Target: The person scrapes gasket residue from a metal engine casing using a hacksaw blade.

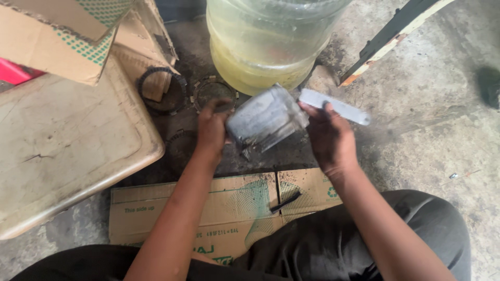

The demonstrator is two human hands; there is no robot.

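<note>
Crowding both hands (pixel 271 130): water jug (pixel 271 41), 2 toothed rings (pixel 187 93), flattened cardboard (pixel 208 208).

Grey metal part (pixel 266 118); pale yellow translucent jug (pixel 265 39); brown cardboard (pixel 172 208) with green dotted print; beige board (pixel 67 140); dark grey trousers (pixel 364 234).

Light here is soft, flat daylight, no hard shadows anywhere, just a dim patch on the concrete floor (pixel 416 104) under the hands. The big translucent jug (pixel 271 41) at the top edge picks up a mild glow and some pale glare on its wall. The grey metal part (pixel 265 119) and the flat tool (pixel 338 106) are smeared by motion blur, edges ghosted. Both hands, left hand (pixel 211 130) and right hand (pixel 328 138), come out dark and a bit underexposed. Corners look slightly soft; the cardboard (pixel 224 208) stays fairly sharp.
</note>
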